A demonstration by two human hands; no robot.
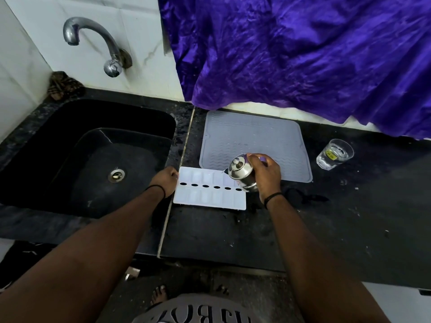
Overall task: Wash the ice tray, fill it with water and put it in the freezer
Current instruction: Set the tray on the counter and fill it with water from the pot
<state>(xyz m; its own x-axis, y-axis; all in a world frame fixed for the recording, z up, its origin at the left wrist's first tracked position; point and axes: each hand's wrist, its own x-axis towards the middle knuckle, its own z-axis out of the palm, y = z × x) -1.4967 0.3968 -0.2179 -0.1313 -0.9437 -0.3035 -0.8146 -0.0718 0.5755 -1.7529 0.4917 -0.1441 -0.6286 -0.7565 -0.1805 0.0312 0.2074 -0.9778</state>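
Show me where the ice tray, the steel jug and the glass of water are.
ice tray (205, 199): head view, near row of pockets.
steel jug (241, 174): head view, shiny side below the lid.
glass of water (334, 155): head view, clear wall by the yellow sticker.

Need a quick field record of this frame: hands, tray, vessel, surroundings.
left hand: grips the left end of the ice tray
right hand: holds a steel jug tilted over the tray's right end
ice tray: white, flat on the black countertop, its far right part on the mat
steel jug: lidded, knob on top
mat: grey drying mat behind the tray
sink: black, left of the tray
tap: no water running
glass: clear, holds water, right of the mat
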